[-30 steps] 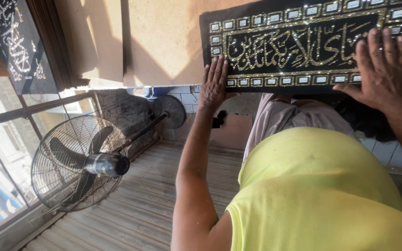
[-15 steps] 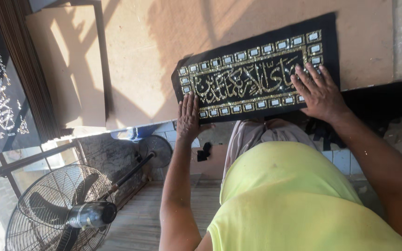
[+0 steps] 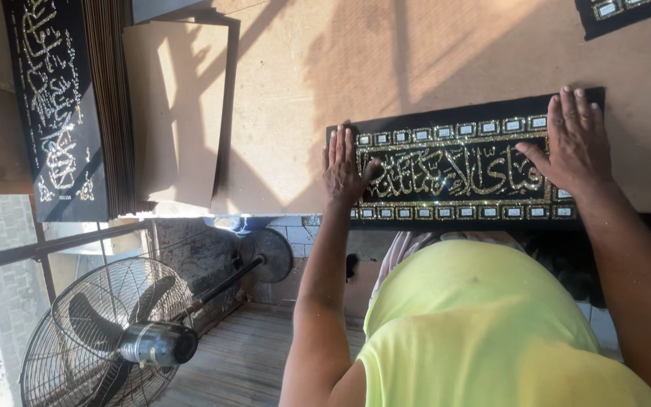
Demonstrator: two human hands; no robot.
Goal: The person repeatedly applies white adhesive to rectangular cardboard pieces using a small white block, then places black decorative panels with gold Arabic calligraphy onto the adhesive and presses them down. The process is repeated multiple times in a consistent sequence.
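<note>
We had both bare arms stretched up from the bottom of the frame. Our left hand (image 3: 345,167) lay flat at centre frame, palm down, fingers straight and close together, thumb angled out to the right. Our right hand (image 3: 576,143) rested flat at the upper right, fingers extended upward, thumb spread left. Both wrists were straight, elbows slightly bent, forearms nearly parallel.

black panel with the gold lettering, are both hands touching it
Touching. The head view shows the left hand lying flat on the left end of the black panel, and the right hand flat on its right end.
</note>
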